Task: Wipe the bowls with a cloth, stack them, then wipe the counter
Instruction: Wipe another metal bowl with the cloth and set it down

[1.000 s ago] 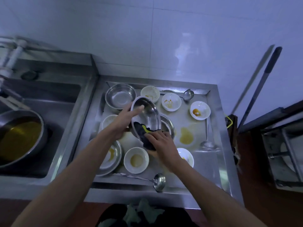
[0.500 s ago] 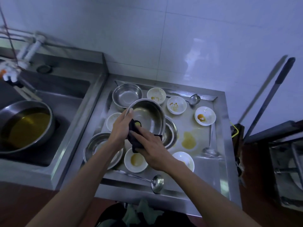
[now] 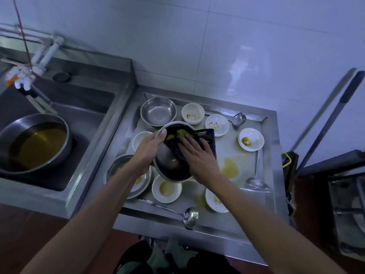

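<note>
My left hand (image 3: 147,150) grips the rim of a steel bowl (image 3: 167,162) held above the steel counter (image 3: 245,161). Inside that bowl my right hand (image 3: 197,155) presses a dark cloth (image 3: 206,136) with flat fingers; the cloth carries yellow smears and hangs over the far rim. Around it lie another steel bowl (image 3: 158,111) at the back, a wide steel bowl (image 3: 116,169) at the left, and several stained white bowls, such as one at the front (image 3: 166,188) and one at the right (image 3: 250,139).
A yellow spill (image 3: 229,168) marks the counter. Ladles lie at the front (image 3: 188,214), the right (image 3: 256,181) and the back (image 3: 239,119). A sink (image 3: 83,115) on the left holds a pan of yellowish liquid (image 3: 33,143). A long handle (image 3: 331,119) leans at the right.
The bowl has tipped so its opening faces up toward me. My right hand has pushed the cloth from the near rim deep into the bowl and flattened on it.
</note>
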